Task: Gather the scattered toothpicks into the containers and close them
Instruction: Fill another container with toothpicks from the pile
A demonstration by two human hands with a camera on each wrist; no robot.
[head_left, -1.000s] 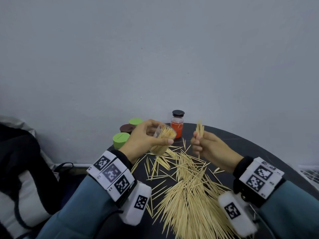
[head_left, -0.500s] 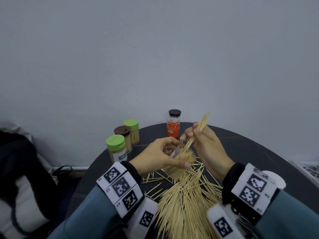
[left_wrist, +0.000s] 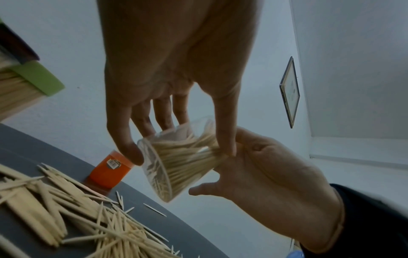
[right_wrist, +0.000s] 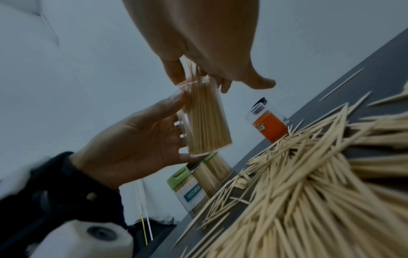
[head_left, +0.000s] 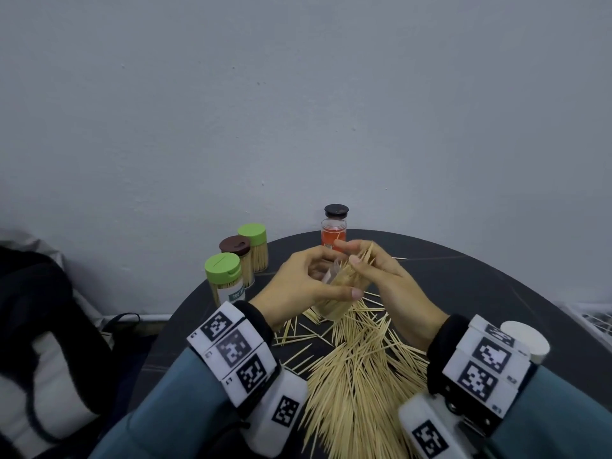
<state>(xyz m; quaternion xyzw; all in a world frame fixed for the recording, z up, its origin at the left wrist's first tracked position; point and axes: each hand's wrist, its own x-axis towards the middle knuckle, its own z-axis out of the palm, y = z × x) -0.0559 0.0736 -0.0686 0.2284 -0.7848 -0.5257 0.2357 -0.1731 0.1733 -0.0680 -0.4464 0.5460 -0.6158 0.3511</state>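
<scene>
Over the dark round table [head_left: 496, 286] we're filling — left hand [head_left: 298, 283] grips the clear jar [right_wrist: 203, 118], right hand [head_left: 390, 279] pinches a toothpick bundle [head_left: 366, 255] into its mouth; next, release cleanly.

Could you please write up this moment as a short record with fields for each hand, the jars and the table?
left hand: holds a clear jar, lifted off the table and tilted
right hand: pinches a bundle of toothpicks, feeding it into the jar mouth
clear jar: open, already well filled
closed jars: two with green lids, one with a brown lid, one orange jar with a black lid
table: dark, round; a big pile of loose toothpicks lies on it
white lid: beside the right wrist
</scene>
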